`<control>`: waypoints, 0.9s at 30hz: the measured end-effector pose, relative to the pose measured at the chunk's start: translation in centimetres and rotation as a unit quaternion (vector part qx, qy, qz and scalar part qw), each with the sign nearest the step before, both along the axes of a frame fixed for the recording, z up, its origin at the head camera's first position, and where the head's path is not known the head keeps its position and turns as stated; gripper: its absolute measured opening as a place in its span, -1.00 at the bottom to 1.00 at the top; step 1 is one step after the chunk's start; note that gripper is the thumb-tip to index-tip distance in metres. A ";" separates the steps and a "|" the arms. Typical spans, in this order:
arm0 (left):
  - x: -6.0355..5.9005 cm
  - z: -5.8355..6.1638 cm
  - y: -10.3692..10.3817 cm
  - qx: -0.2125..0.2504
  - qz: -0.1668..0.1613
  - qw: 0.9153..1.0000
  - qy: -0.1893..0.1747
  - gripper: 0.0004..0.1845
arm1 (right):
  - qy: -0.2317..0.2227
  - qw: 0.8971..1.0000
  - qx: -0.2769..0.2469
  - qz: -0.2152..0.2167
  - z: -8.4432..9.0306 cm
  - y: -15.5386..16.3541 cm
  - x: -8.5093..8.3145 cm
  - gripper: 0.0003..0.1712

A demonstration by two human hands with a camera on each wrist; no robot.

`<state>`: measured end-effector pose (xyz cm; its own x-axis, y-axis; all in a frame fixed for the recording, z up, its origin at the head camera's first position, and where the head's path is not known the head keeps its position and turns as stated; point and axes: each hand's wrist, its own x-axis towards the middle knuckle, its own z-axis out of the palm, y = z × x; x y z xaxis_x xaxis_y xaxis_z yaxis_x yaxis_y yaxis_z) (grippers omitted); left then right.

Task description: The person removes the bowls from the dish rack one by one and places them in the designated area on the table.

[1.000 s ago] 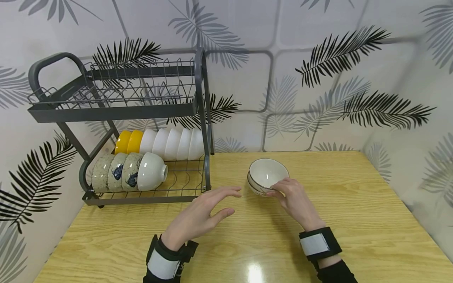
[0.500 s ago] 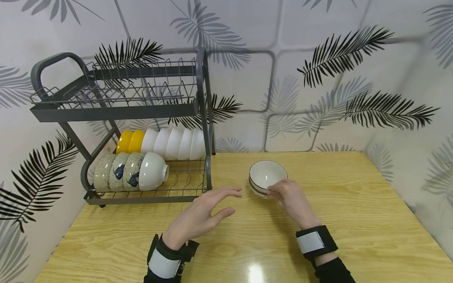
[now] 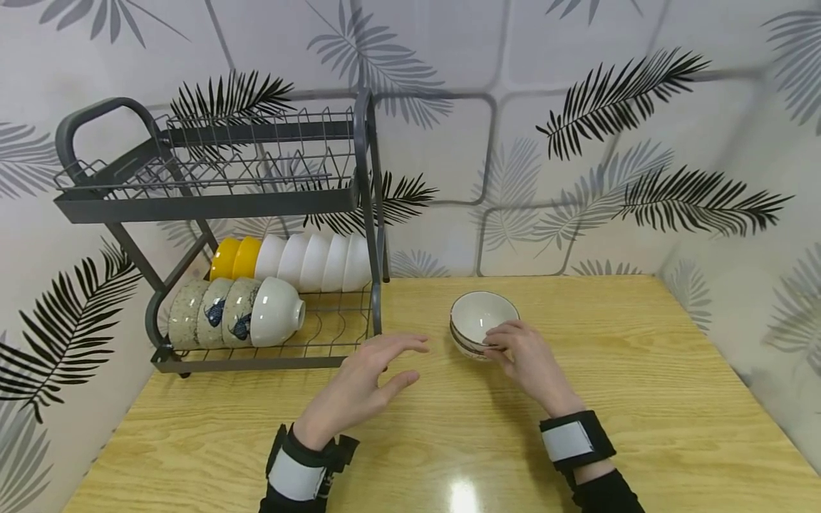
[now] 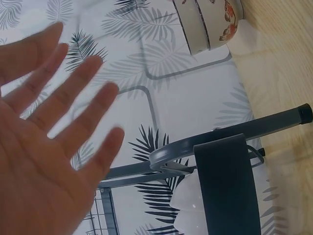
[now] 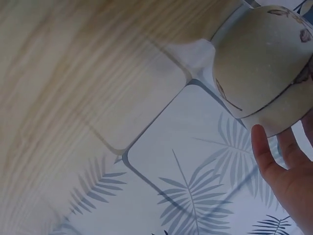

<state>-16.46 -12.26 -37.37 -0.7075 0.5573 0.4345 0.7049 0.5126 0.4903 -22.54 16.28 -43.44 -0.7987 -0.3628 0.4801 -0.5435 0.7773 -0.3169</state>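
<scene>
Two stacked bowls (image 3: 477,317), white inside with a dark-patterned outside, stand on the wooden table (image 3: 641,399). My right hand (image 3: 497,340) holds the stack at its near side, fingers along the rim and thumb on the outer wall. The right wrist view shows the speckled bowl (image 5: 259,63) with my thumb (image 5: 261,147) against its edge. My left hand (image 3: 410,356) hovers flat and spread over the table, between the bowls and the rack, holding nothing. In the left wrist view its palm (image 4: 54,122) is open, the bowls (image 4: 205,24) far off.
A grey two-tier dish rack (image 3: 205,203) stands at the back left. Its lower shelf holds several bowls on their sides: yellow (image 3: 224,258), white (image 3: 314,260), speckled with blue fish (image 3: 212,312). The upper wire tier holds nothing. Leaf-patterned walls close the back and right.
My left hand has drawn slightly back toward me. My right hand stays on the bowls, which have barely shifted.
</scene>
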 end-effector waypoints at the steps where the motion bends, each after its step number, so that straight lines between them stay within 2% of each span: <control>1: 0.0 0.0 0.0 0.000 0.014 1.000 0.008 -0.61 | 0.000 1.000 -0.003 0.001 0.1 0.1 0.0 -0.79; 3: -0.1 -0.1 0.0 0.000 0.044 0.999 0.017 -0.63 | -0.009 1.000 -0.019 0.001 0.2 0.2 0.1 -0.75; 6: -0.2 -0.3 -0.1 0.004 0.087 0.996 0.009 -0.65 | -0.038 0.998 -0.054 0.003 0.5 0.4 0.3 -0.71; 9: -0.3 -0.5 -0.3 0.016 0.114 0.993 0.000 -0.65 | -0.059 0.994 -0.091 0.008 0.8 0.7 0.6 -0.68; 14: -0.8 -0.9 -0.6 0.040 0.144 0.989 0.005 -0.61 | -0.079 0.988 -0.129 0.020 1.4 1.0 0.9 -0.66; 19: -1.1 -0.7 -1.2 0.068 0.174 0.982 -0.008 -0.60 | -0.087 0.983 -0.159 0.028 1.7 1.2 1.0 -0.66; 27: -1.7 -0.5 -2.8 0.168 0.203 0.965 -0.008 -0.62 | -0.094 0.973 -0.209 0.038 2.2 1.4 1.3 -0.67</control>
<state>-18.16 -15.08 -37.89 -0.8457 0.0629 0.5299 0.4708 0.5553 0.6856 -21.24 17.69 -41.23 -0.8648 -0.2286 0.4471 -0.4968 0.5184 -0.6960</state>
